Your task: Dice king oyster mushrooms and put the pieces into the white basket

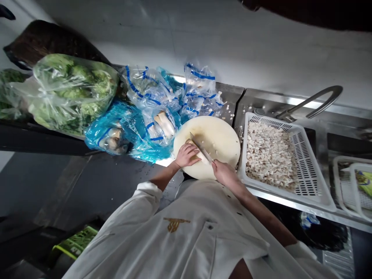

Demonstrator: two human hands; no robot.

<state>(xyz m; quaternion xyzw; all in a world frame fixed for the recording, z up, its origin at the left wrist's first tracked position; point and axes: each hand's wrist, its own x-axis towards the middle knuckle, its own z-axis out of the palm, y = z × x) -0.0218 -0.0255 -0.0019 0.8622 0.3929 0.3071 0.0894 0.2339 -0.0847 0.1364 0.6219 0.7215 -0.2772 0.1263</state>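
A round white cutting board (219, 135) lies on the steel counter in front of me. My left hand (186, 155) presses down with curled fingers on a pale mushroom (198, 154) at the board's near edge. My right hand (224, 173) grips the handle of a knife (200, 147), whose blade angles up and left across the mushroom beside my left fingers. A white slotted basket (314, 170) just right of the board holds a heap of diced mushroom pieces (270, 153).
Blue-and-clear plastic bags of whole mushrooms (158, 112) pile up left of and behind the board. A clear bag of leafy greens (68, 91) sits further left. A faucet (314, 100) arches over the sink at right, beside more white baskets (353, 186). Loose bits (228, 110) dot the counter.
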